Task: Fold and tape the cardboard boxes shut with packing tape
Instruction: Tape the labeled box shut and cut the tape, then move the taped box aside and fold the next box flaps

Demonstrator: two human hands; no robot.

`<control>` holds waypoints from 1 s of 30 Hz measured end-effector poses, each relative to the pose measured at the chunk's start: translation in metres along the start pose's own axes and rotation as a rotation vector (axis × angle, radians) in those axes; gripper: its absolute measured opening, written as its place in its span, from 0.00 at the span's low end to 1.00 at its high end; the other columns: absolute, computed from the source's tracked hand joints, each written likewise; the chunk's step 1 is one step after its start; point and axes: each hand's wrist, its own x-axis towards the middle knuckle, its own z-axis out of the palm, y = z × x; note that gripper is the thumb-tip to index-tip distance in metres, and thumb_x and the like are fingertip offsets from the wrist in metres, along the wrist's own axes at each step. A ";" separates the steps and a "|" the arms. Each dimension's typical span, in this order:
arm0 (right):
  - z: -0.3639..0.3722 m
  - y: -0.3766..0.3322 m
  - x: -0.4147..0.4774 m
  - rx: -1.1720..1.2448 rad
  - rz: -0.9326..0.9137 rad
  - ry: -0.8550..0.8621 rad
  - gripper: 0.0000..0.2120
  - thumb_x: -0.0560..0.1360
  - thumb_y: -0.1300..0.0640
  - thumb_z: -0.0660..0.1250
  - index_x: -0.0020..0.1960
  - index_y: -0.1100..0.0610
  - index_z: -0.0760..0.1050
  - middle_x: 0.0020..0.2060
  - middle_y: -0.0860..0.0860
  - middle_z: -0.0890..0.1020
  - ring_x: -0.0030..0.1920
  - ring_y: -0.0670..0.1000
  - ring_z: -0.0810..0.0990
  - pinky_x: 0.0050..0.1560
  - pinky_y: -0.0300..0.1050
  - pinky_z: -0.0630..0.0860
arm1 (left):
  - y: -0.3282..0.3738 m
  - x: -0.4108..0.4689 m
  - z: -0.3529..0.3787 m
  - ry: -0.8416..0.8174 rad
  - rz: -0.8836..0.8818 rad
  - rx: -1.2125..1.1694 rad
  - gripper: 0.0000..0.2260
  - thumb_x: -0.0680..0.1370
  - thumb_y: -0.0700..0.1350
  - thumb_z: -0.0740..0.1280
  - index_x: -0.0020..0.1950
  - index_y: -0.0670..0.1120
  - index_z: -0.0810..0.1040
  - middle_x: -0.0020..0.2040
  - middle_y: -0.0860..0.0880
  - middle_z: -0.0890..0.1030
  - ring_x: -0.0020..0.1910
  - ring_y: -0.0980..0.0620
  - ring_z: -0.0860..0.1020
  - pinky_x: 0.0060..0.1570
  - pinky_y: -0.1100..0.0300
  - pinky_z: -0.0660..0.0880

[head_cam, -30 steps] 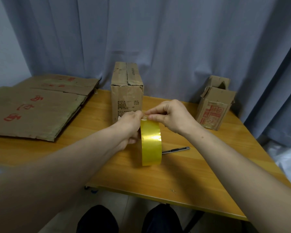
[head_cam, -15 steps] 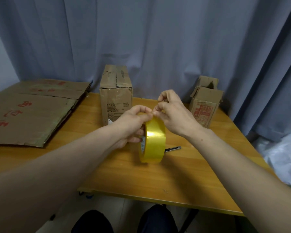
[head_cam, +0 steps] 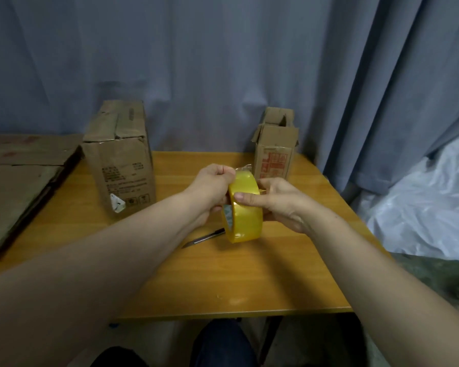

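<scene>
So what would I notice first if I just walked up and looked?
The bright yellow tape roll, held above the middle of the table by the left hand and right hand. Behind stand a big cardboard box at the left and a small open box at the right.

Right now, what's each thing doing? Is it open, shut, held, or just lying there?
Tape roll: held upright above the table, its end peeled up.
Left hand: pinching the tape end.
Right hand: gripping the roll.
Big box: flaps folded down.
Small box: flaps open.
Knife: lying on the table.
Flat cardboard: unfolded, stacked.
</scene>
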 end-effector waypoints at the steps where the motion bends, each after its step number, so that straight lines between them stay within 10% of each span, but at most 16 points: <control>1: -0.006 0.004 0.000 0.007 -0.023 0.019 0.22 0.68 0.53 0.75 0.59 0.58 0.76 0.51 0.57 0.84 0.52 0.55 0.83 0.56 0.51 0.78 | 0.000 0.003 0.006 -0.016 -0.015 0.011 0.04 0.81 0.48 0.58 0.49 0.52 0.72 0.35 0.51 0.73 0.28 0.55 0.68 0.36 0.61 0.68; 7: -0.029 0.033 0.012 -0.589 -0.038 0.224 0.17 0.63 0.54 0.79 0.49 0.55 0.78 0.46 0.48 0.80 0.49 0.51 0.79 0.51 0.49 0.78 | 0.012 0.013 0.028 -0.128 0.035 0.471 0.29 0.81 0.48 0.57 0.77 0.57 0.44 0.55 0.43 0.78 0.50 0.44 0.77 0.43 0.56 0.72; 10: -0.040 0.065 0.017 -1.044 0.142 0.237 0.15 0.67 0.53 0.74 0.42 0.51 0.67 0.50 0.48 0.75 0.56 0.53 0.77 0.50 0.44 0.73 | 0.015 0.018 0.026 -0.041 0.054 0.467 0.24 0.81 0.49 0.58 0.76 0.46 0.59 0.63 0.41 0.75 0.59 0.42 0.76 0.55 0.53 0.72; 14: -0.037 0.068 0.020 -1.305 0.381 0.123 0.14 0.75 0.59 0.65 0.60 0.55 0.72 0.60 0.54 0.76 0.62 0.55 0.75 0.59 0.47 0.74 | 0.012 0.020 -0.011 0.238 0.306 0.552 0.17 0.79 0.45 0.60 0.68 0.46 0.73 0.64 0.46 0.76 0.64 0.45 0.73 0.65 0.53 0.69; 17: -0.006 0.019 0.024 -1.535 0.260 0.208 0.15 0.77 0.56 0.63 0.64 0.55 0.73 0.62 0.53 0.76 0.62 0.56 0.75 0.55 0.48 0.72 | 0.008 0.011 -0.059 0.479 0.575 0.614 0.16 0.78 0.40 0.60 0.65 0.48 0.75 0.61 0.46 0.76 0.62 0.45 0.72 0.63 0.55 0.68; 23: 0.090 -0.088 0.073 -0.907 -0.636 0.175 0.26 0.79 0.55 0.63 0.75 0.55 0.61 0.74 0.53 0.63 0.73 0.53 0.62 0.68 0.41 0.58 | -0.016 0.023 -0.160 0.686 0.566 0.899 0.20 0.79 0.46 0.63 0.71 0.47 0.69 0.69 0.44 0.70 0.71 0.42 0.62 0.71 0.45 0.55; 30: 0.132 -0.121 0.119 -0.724 -0.636 -0.061 0.31 0.69 0.53 0.75 0.70 0.54 0.70 0.73 0.51 0.66 0.72 0.50 0.64 0.70 0.39 0.59 | -0.020 0.032 -0.208 0.495 0.509 0.929 0.21 0.75 0.57 0.66 0.65 0.50 0.76 0.63 0.48 0.75 0.60 0.45 0.74 0.57 0.52 0.71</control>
